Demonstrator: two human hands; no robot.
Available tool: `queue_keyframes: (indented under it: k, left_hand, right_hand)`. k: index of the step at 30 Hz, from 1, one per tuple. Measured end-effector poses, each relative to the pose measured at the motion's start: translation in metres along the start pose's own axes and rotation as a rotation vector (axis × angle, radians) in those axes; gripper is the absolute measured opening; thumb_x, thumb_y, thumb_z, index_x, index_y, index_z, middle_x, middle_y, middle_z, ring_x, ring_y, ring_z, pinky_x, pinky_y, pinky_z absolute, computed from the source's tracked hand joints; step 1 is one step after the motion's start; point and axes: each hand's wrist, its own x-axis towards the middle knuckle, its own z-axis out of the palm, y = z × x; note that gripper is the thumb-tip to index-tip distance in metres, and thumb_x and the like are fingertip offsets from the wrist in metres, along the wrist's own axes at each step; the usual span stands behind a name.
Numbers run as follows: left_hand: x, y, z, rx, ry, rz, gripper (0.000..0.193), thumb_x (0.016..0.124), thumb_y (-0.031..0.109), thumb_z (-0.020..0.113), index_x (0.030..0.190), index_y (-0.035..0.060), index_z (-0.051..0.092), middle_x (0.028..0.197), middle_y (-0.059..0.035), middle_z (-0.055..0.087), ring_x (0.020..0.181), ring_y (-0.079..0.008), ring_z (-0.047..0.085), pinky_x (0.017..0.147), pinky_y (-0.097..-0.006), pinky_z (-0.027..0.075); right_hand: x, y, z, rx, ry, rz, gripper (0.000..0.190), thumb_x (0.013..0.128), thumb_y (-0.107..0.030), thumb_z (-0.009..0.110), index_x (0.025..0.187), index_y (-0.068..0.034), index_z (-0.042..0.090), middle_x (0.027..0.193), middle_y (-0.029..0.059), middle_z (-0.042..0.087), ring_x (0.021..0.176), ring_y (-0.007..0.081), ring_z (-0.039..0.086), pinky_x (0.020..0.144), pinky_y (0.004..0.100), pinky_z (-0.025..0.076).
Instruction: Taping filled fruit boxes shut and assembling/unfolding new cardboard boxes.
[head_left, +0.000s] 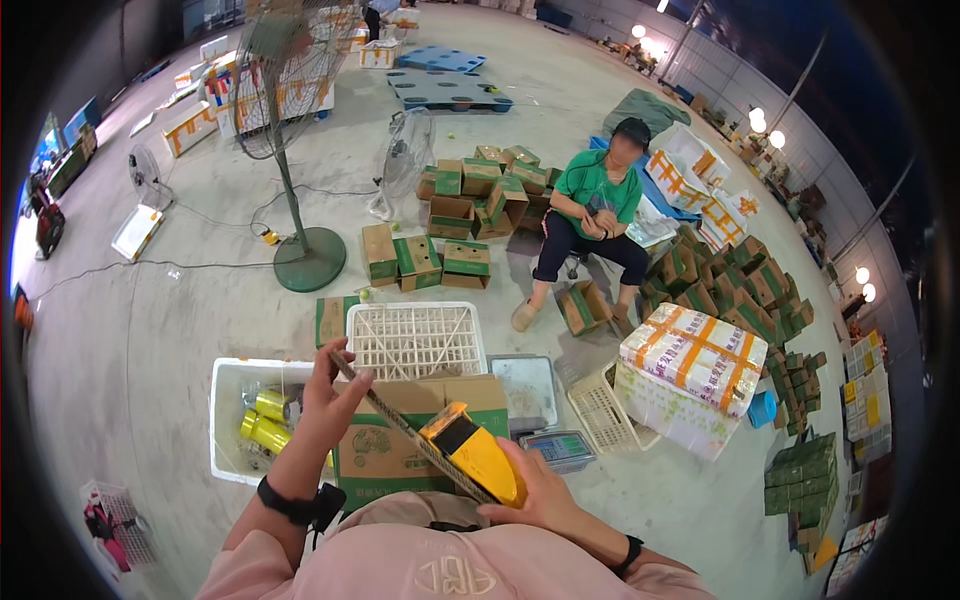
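A thin flat strip (401, 424), seen edge-on and perhaps corrugated board, slants across in front of my chest. My left hand (334, 394) grips its upper far end between thumb and fingers. At the lower end, my right hand (536, 484) is closed around a yellow hand-held tool (491, 465) with a black panel; the tool lies along the strip, and its exact kind is unclear. Beneath them is a brown and green cardboard carton (390, 457). To its left stands a white foam box (225, 420) holding yellow tape rolls (262, 431).
Beyond the carton lies a white plastic crate (416, 337). A scale (559, 448) sits to the right, near a beige basket (600, 409) and a taped foam box (690, 360). A seated person (600, 202) faces me among cartons. A pedestal fan (309, 259) trails cables.
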Motion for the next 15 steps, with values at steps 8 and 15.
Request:
queue_keyframes:
  k: [8,15]
  left_hand:
    - [-0.012,-0.001,-0.007,-0.271,-0.209,0.066,0.055,0.084,0.011,0.062,0.133,0.0033,0.037,0.126,-0.0086,0.047,0.116,-0.0164,0.044,0.102,-0.0311,0.031]
    - [-0.01,-0.014,-0.012,-0.171,-0.036,0.143,0.051,0.091,0.008,0.051,0.138,0.0031,0.033,0.132,-0.0105,0.046,0.122,-0.0179,0.042,0.105,-0.0332,0.031]
  right_hand:
    - [0.041,0.07,-0.036,0.301,-0.068,0.109,0.082,0.075,-0.049,0.07,0.138,-0.008,0.037,0.115,0.0217,0.055,0.107,0.0371,0.055,0.094,0.0372,0.044]
    - [0.077,0.008,-0.056,-0.491,0.032,-0.125,0.068,0.075,-0.051,0.069,0.121,-0.005,0.053,0.101,0.0152,0.057,0.088,0.0356,0.06,0.076,0.0439,0.05]
